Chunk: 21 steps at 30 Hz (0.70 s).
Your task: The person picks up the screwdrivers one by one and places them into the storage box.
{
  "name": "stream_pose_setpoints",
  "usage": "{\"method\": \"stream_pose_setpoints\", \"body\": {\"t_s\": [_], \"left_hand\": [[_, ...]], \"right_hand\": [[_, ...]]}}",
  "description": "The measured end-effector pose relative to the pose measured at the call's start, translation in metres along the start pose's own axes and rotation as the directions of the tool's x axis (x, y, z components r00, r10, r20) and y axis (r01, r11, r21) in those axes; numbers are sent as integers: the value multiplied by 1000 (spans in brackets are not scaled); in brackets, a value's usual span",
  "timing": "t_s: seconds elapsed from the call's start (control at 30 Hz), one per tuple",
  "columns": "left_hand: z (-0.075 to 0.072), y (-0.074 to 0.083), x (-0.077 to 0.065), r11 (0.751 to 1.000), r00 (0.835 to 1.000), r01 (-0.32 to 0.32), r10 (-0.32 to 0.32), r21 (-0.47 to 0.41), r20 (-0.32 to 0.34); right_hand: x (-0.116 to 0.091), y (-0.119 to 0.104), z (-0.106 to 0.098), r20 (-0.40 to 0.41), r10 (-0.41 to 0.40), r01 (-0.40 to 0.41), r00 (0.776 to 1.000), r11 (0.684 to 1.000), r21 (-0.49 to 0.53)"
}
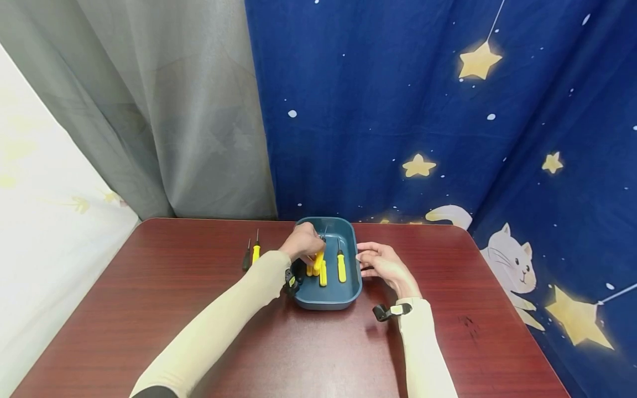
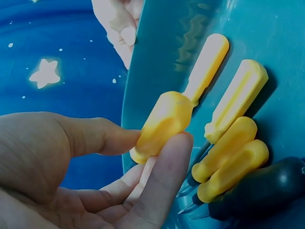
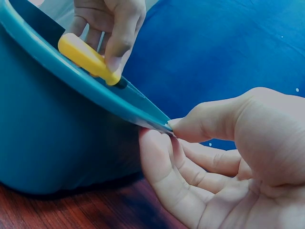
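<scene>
My left hand (image 1: 302,242) is over a blue rectangular bin (image 1: 325,306). Its thumb and fingers pinch the yellow handle of a screwdriver (image 2: 164,124), whose shaft is mostly hidden in the left wrist view. In the bin below lie several yellow-handled screwdrivers (image 2: 240,98) and a black-handled screwdriver (image 2: 262,188). One yellow-handled screwdriver (image 1: 341,268) lies apart on the bin's right side. My right hand (image 3: 224,162) pinches the bin's right rim between thumb and fingers.
Left of the bin, a black-handled screwdriver (image 1: 246,260) and another yellow-handled one (image 1: 256,253) lie on the reddish-brown table (image 1: 199,254). My left forearm passes close by them. A grey curtain (image 1: 209,110) and a blue starry curtain (image 1: 348,138) hang behind the table.
</scene>
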<state>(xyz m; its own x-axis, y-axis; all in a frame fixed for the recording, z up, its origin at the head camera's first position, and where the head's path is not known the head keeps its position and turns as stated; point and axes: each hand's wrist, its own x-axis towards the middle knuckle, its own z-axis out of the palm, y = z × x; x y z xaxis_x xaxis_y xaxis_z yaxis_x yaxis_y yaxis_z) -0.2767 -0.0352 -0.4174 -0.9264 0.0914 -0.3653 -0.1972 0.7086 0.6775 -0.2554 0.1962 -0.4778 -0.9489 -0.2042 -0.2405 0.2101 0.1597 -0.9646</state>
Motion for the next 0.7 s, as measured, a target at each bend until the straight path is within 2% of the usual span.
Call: {"method": "stream_pose_setpoints", "body": {"t_s": [0.17,0.37,0.7], "left_hand": [[3,3,6,999,999,42,-42,-3,3],[12,6,10,998,998,58,-58,-8,10],[30,15,16,994,997,79,-77,81,-23]], "right_hand": [[0,-1,1,-3,1,-1,1000,1000,-9],[0,0,2,-10,3,-3,1000,1000,-23],[0,0,2,-5,8,-8,1000,1000,-28]]}}
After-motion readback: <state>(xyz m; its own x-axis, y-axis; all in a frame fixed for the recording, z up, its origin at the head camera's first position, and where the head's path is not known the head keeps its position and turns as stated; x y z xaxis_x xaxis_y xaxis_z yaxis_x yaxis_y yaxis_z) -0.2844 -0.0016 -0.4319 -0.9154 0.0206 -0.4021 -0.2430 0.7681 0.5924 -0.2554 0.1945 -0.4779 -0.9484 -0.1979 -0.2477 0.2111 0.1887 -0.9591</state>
